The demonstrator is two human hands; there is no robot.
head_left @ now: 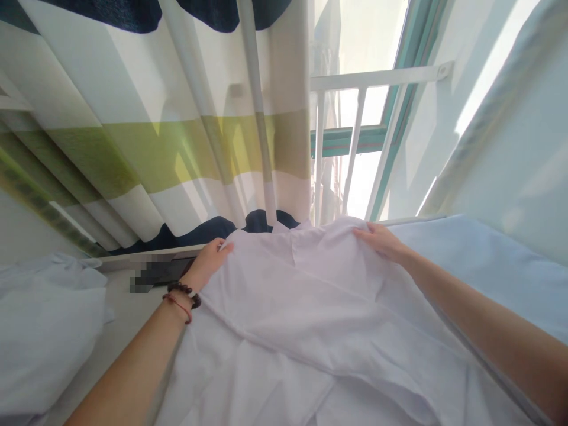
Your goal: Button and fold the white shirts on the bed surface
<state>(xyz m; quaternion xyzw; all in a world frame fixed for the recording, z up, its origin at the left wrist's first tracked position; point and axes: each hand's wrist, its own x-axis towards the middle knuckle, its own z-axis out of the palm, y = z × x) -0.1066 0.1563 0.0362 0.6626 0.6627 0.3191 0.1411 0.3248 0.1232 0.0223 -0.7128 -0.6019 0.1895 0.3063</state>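
A white shirt-like garment (302, 296) lies spread in front of me, its collar end at the far side and its lower part running out of the bottom of the view. My left hand (210, 258) pinches its far left corner, near the shoulder. On that wrist are a dark bead bracelet and a red cord. At the far right corner, my right hand (380, 239) grips the cloth between thumb and fingers. Between the two hands the far edge stands slightly raised, with soft folds below it.
A bundle of white cloth (48, 331) sits at the left. Beyond my left hand lies a dark flat object (166, 271), partly blurred out. Pale blue cloth (483, 260) covers the right side. A striped curtain (177, 148) and white railing (355, 118) stand behind.
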